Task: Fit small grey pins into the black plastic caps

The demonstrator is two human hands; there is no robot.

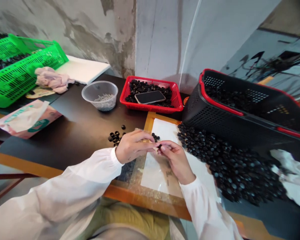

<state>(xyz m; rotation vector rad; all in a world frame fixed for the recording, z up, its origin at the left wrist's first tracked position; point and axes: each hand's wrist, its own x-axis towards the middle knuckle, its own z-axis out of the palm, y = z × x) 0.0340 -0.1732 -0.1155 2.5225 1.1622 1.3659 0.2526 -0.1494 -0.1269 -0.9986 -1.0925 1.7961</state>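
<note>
My left hand (132, 146) and my right hand (173, 156) meet over the table's near edge, fingertips pinched together on a small black cap (159, 146). Both arms wear white sleeves. A big heap of small black caps (230, 166) spreads just right of my right hand. A smaller cluster of black caps (115, 136) lies just beyond my left hand. Under the hands lies a white sheet (160, 173) on a wood-edged board.
A tilted black basket with red rim (240, 110) holds more caps. A red tray (176, 103) carries caps and a phone (150, 97). A clear bowl (100, 95), green crates (20, 66), a pink cloth (52, 79) and a tissue pack (27, 118) sit at the left.
</note>
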